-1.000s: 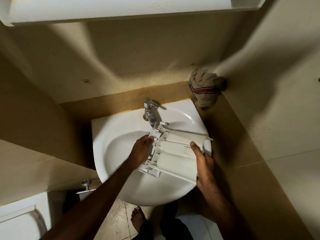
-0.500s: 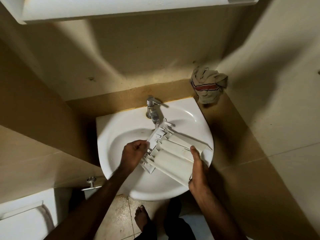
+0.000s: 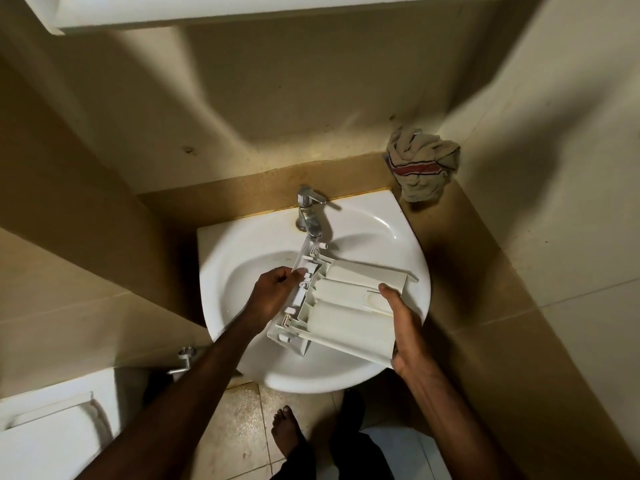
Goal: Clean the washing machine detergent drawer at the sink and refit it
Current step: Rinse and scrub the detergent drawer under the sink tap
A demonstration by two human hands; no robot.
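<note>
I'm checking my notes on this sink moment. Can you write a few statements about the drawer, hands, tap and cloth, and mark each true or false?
1. Both hands hold the detergent drawer over the sink. True.
2. The cloth lies in the basin. False: it sits on the ledge in the corner.
3. The right hand holds the drawer's end. True.
4. The left hand turns the tap. False: its grip is on the drawer.

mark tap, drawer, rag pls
tap (image 3: pixel 309 212): head view, on its chrome body.
detergent drawer (image 3: pixel 349 318): head view, on its underside.
rag (image 3: pixel 423 166): head view, on its red stripe.
</note>
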